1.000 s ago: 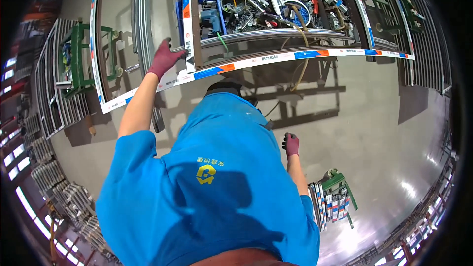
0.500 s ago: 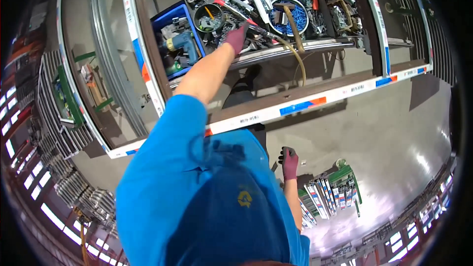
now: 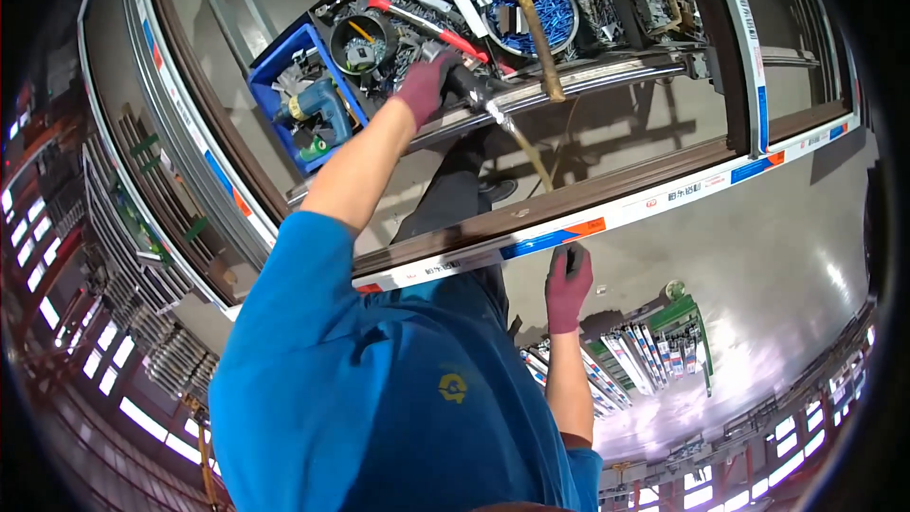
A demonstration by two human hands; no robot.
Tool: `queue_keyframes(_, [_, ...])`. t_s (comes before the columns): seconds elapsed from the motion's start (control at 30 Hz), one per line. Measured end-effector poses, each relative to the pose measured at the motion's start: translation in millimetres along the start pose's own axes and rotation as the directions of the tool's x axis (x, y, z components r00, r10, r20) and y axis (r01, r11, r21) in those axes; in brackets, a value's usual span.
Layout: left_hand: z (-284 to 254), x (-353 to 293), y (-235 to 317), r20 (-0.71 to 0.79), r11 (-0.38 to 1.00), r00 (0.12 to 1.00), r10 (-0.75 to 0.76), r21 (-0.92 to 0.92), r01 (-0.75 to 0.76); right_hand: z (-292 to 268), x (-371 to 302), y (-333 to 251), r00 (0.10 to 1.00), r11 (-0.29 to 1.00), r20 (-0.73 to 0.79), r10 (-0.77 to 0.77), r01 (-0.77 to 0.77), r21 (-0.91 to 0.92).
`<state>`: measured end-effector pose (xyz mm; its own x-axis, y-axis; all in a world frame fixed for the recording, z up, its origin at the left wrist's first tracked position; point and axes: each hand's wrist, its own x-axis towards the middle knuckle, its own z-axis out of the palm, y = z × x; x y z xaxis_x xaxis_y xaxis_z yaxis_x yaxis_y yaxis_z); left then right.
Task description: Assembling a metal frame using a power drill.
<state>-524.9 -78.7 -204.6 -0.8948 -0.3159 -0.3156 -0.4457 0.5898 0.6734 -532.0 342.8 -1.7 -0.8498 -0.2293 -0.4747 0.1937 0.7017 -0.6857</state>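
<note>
My left hand (image 3: 425,87), in a maroon glove, is closed around a dark air tool (image 3: 466,87) at the near edge of the tool tray. A yellowish hose (image 3: 533,157) runs from the tool's silver fitting down over the frame. Just behind it lies a red-handled long tool (image 3: 431,28). My right hand (image 3: 569,292), gloved alike with dark fingertips, is curled closed beside the near bar of the metal frame (image 3: 645,206). Whatever may be inside its fingers is hidden.
A blue bin (image 3: 254,87) holds a cordless drill (image 3: 327,106). Next to it stands a round pot (image 3: 363,43). A hammer (image 3: 540,43) lies across a bucket of blue screws (image 3: 559,14). Wrapped profiles (image 3: 630,360) rest on a green rack at the lower right.
My left hand has lifted the air tool from among the parts and drawn it nearer, its hose following. My right hand has risen toward the near bar. The view has shifted.
</note>
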Motion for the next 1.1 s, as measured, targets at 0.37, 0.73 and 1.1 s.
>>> queue_keyframes(0.37, [11, -89, 169, 0.170, 0.758, 0.880, -0.443, -0.453, 0.469, 142, 75, 60, 0.872, 0.829, 0.451, -0.189, -0.104, 0.549])
queue_keyframes(0.73, [-35, 114, 181, -0.034, 0.987, 0.995, 0.090, 0.139, -0.085, 28, 23, 31, 0.920, 0.820, 0.301, 0.253, -0.369, 0.438])
queue_keyframes(1.1, [92, 267, 138, 0.237, 0.750, 0.970, -0.042, 0.649, -0.126, -1, -51, 51, 0.800, 0.746, 0.079, 0.595, -0.586, 0.318])
